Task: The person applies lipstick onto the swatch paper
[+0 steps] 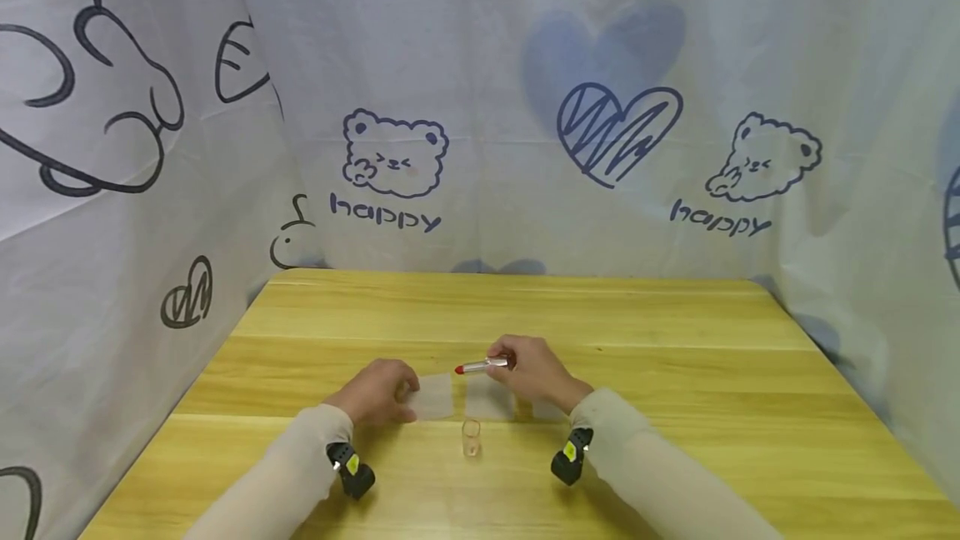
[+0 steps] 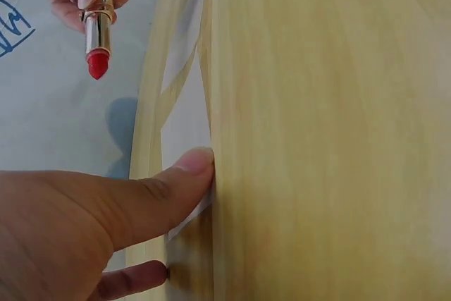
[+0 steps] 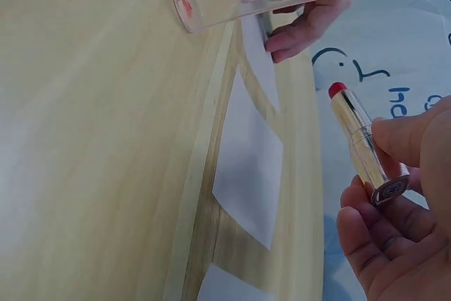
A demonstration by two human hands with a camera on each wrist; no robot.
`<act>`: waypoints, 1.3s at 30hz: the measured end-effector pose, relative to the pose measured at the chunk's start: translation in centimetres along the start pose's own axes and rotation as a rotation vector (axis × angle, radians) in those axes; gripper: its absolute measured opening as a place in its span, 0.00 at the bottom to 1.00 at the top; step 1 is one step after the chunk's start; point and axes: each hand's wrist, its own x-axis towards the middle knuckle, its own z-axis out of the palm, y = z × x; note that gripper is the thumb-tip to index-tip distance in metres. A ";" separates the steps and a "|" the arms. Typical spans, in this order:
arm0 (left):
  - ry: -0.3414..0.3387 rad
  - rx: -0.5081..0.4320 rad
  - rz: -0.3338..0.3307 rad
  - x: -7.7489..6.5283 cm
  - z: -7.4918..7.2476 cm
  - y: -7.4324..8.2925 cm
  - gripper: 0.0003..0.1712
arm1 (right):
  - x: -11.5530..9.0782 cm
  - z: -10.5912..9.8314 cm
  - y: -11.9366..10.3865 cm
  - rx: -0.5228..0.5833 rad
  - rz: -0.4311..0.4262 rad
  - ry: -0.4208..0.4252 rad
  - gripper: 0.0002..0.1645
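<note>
My right hand pinches an uncapped lipstick between thumb and fingers, its red tip pointing left. The lipstick is held above the table, over a row of white paper pieces; its silvery-gold tube shows clearly in the right wrist view. At the left paper piece, my left hand rests with thumb and fingers spread at the near and left edges, the thumb touching the paper. The middle paper piece lies below the lipstick. A clear cap stands upright nearer to me, between both hands.
A third paper piece lies under the right wrist, partly hidden. The wooden table carries everything, and a printed cloth hangs behind it and at its sides. Each wrist wears a black strap with a small camera.
</note>
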 end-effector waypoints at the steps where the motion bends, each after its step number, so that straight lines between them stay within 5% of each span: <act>1: -0.003 -0.001 -0.008 0.1 0.0 0.0 0.18 | 0.2 0.1 0.0 -0.001 0.004 -0.002 0.08; 39: -0.049 -0.029 -0.024 0.8 -0.7 -1.4 0.20 | 4.5 4.1 -1.4 -0.021 -0.026 -0.052 0.06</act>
